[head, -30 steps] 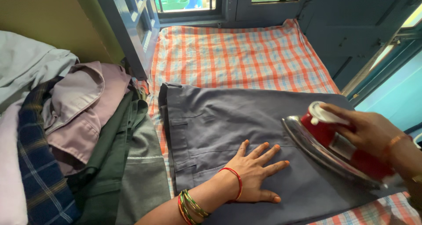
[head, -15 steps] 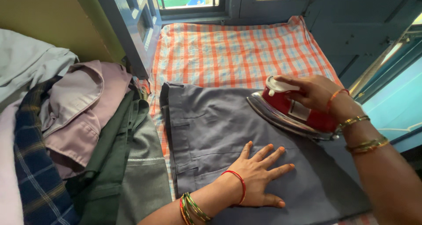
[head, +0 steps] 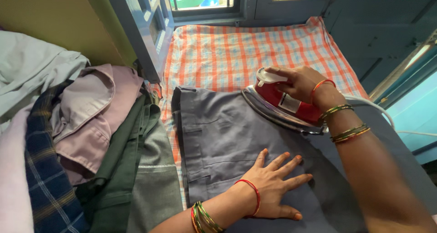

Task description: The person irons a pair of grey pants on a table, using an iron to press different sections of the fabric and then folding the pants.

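Note:
Grey trousers (head: 218, 128) lie flat on an orange-and-white checked cloth (head: 236, 51) that covers the ironing surface. My left hand (head: 273, 185) presses palm-down on the trousers, fingers spread, holding the fabric flat. My right hand (head: 302, 85) grips the handle of a red iron with a metal soleplate (head: 277, 103). The iron rests on the upper part of the trousers, near their far edge, its tip pointing left toward the waistband. A white cord (head: 373, 108) runs off to the right behind my wrist.
A heap of clothes sits at the left: a pink shirt (head: 91, 110), a dark green garment (head: 123, 178), a blue checked cloth (head: 45, 178) and a pale one (head: 32, 73). A blue window frame (head: 145, 28) and a yellow wall (head: 54, 19) stand behind. A blue wall panel rises at the right.
My right hand has slid the iron from the right side of the trousers leftward and away from me. The left hand has stayed pressed on the fabric.

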